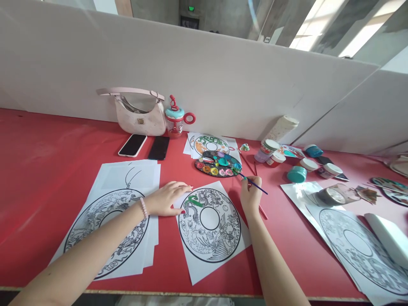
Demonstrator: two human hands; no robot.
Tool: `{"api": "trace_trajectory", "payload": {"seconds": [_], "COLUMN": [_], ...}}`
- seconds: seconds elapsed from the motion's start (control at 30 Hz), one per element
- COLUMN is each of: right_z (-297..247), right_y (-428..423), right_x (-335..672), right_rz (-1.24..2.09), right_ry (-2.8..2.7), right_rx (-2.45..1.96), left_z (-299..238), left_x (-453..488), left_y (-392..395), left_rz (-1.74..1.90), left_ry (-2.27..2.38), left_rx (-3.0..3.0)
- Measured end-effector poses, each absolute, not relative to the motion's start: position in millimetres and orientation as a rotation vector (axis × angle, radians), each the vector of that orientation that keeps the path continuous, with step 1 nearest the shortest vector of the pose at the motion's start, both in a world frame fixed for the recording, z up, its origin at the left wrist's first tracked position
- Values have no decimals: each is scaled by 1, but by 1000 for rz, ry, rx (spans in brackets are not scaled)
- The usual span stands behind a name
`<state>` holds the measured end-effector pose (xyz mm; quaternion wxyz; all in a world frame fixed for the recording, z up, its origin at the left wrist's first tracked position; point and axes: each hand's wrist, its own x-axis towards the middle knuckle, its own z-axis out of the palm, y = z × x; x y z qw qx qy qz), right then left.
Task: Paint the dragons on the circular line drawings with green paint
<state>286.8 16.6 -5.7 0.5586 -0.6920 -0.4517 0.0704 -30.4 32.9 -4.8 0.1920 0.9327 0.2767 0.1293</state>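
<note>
On the red bench [47, 144], the dragon-disc sheet [210, 225] lies near centre, with the palette [218, 164] just beyond it. The left hand [165, 199] lies flat, fingers open, pinning the sheet's left edge. The right hand [250, 196] pinches a brush [255, 183], its tip at the palette's right rim. It seems to be loading colour; carrying it to the drawing would need a steady tip.

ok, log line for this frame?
left hand: flat, fingertips on dragon sheet edge | right hand: holds brush, tip at palette rim | dragon sheet: green patch painted, rest uncoloured

Matt paper sheet [210, 229] on smooth red table [47, 170]; glossy plastic palette [218, 164].
</note>
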Motion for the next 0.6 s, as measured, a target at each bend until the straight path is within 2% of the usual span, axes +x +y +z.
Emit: {"api": "trace_trajectory", "payload": {"seconds": [0.23,0.4,0.6], "right_z": [8,8,7], "right_y": [-7,-29,-33], "right_x": [263,231,215], "right_rz": [320,547,496], "right_ry": [-1110,-1583,-1791], "right_rx": [-1494,-1237,-1219], "left_z": [-5,-6,-5], "left_x": [-30,-28,-28], "left_y": [34,35,34], "left_rz": [372,389,390], "left_ry": [750,744,742], "left_rx": [2627,2632,2638]}}
